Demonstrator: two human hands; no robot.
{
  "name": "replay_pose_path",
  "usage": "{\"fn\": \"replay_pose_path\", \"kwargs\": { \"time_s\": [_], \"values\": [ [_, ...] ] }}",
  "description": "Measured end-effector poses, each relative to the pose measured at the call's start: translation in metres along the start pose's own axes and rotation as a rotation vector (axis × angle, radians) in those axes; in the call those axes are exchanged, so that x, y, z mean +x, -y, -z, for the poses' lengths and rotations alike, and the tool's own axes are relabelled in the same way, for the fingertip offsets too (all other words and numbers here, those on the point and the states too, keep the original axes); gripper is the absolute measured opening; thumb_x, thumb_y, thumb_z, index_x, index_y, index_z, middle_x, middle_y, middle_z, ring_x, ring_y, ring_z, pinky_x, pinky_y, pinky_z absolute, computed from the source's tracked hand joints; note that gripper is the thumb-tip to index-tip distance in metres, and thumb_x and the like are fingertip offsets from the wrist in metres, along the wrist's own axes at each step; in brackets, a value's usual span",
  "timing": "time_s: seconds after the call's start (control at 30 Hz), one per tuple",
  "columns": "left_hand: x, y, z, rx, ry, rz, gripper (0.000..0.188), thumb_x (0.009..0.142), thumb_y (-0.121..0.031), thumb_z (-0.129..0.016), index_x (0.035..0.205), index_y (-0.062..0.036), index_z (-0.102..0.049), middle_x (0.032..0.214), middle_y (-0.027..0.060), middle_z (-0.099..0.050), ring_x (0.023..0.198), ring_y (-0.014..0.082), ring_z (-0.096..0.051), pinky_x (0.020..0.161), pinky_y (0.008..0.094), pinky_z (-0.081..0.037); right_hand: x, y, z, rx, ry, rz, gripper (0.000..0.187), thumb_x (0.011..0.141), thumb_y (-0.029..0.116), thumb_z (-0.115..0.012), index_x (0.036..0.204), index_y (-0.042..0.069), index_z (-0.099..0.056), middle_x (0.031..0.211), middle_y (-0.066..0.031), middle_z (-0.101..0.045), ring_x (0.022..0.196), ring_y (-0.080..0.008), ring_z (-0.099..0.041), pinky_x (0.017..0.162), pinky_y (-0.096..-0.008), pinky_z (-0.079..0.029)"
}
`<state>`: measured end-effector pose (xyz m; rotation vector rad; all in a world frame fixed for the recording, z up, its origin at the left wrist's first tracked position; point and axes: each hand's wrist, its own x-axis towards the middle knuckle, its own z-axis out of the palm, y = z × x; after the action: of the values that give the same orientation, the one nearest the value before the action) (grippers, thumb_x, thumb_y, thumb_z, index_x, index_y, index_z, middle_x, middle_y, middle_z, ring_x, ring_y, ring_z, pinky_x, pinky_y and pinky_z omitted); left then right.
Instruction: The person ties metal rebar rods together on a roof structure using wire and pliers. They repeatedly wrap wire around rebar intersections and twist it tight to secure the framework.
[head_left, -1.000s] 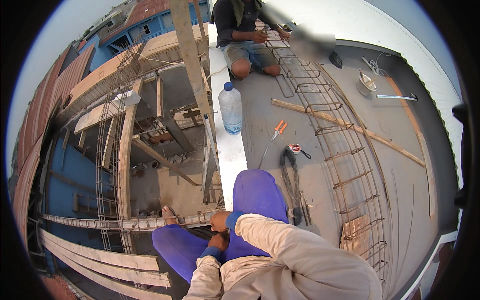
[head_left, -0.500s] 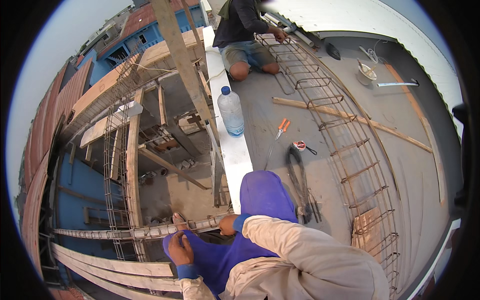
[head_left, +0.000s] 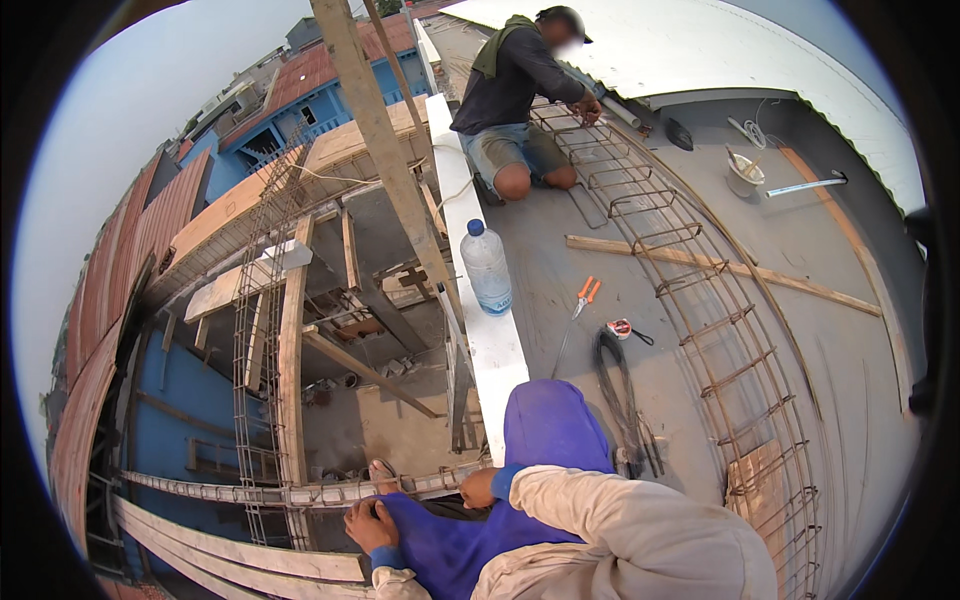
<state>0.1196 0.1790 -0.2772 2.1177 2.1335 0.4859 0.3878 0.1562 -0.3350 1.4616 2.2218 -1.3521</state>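
Observation:
My left hand [head_left: 371,525] lies over my left knee, its fingers bent loosely across the purple trousers [head_left: 452,540] with nothing in them. Close to the end of the narrow beam with metal ties [head_left: 345,493], between my legs, is my right hand [head_left: 478,488]; its fingers point down and are mostly hidden. A clear plastic bottle with a blue cap [head_left: 488,268] stands upright on the white wall top [head_left: 498,350]. On the grey floor to the right lie orange-handled cutters [head_left: 583,296], a tape measure [head_left: 620,329] and a bundle of dark wire [head_left: 618,385].
Another person [head_left: 530,110] kneels at the far end of a long rebar cage [head_left: 705,310], hands on it. A wooden plank [head_left: 735,270] passes by the cage. A white bucket [head_left: 744,176] stands beyond. Left of the wall, a drop with timber props [head_left: 292,370] opens.
My view has tilted upward, so everything sits lower and further right, and the other person's head shows. Both my hands stay in nearly the same places.

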Motion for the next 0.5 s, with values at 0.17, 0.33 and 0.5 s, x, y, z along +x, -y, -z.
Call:
{"fn": "replay_pose_path", "kwargs": {
  "time_s": [0.17,0.33,0.5],
  "values": [
    [0.0011,0.0034,0.0013,-0.020,-0.007,-0.019,0.019,0.088,-0.025,-0.067,0.099,-0.0110,-0.073,0.117,0.0077,-0.068,0.122,0.0325,-0.053,0.105,0.0513,-0.038,0.0077,-0.0027,-0.0057,-0.010,0.015,0.004,0.037,0.092,0.040,-0.065,0.105,0.007,-0.076,0.107,-0.0183,-0.074,0.102,-0.0393,-0.069,0.089,-0.0503,-0.053],
    [0.0032,0.0048,0.0025,0.007,-0.009,-0.003,0.018,0.088,-0.025,-0.067,0.097,-0.0110,-0.073,0.116,0.0072,-0.068,0.121,0.0331,-0.054,0.103,0.0517,-0.040,0.0072,-0.0034,-0.0054,-0.012,-0.070,0.070,0.037,0.092,0.039,-0.065,0.104,0.007,-0.076,0.103,-0.0185,-0.074,0.099,-0.0395,-0.069,0.087,-0.0505,-0.053],
    [0.0020,0.0049,0.0021,0.022,-0.022,0.008,0.018,0.089,-0.024,-0.066,0.099,-0.0111,-0.073,0.116,0.0071,-0.068,0.121,0.0332,-0.054,0.103,0.0516,-0.040,0.0002,0.0013,0.0014,0.003,-0.025,0.048,0.037,0.092,0.039,-0.064,0.104,0.006,-0.076,0.103,-0.0190,-0.074,0.099,-0.0397,-0.070,0.087,-0.0508,-0.054]
  ]
}}
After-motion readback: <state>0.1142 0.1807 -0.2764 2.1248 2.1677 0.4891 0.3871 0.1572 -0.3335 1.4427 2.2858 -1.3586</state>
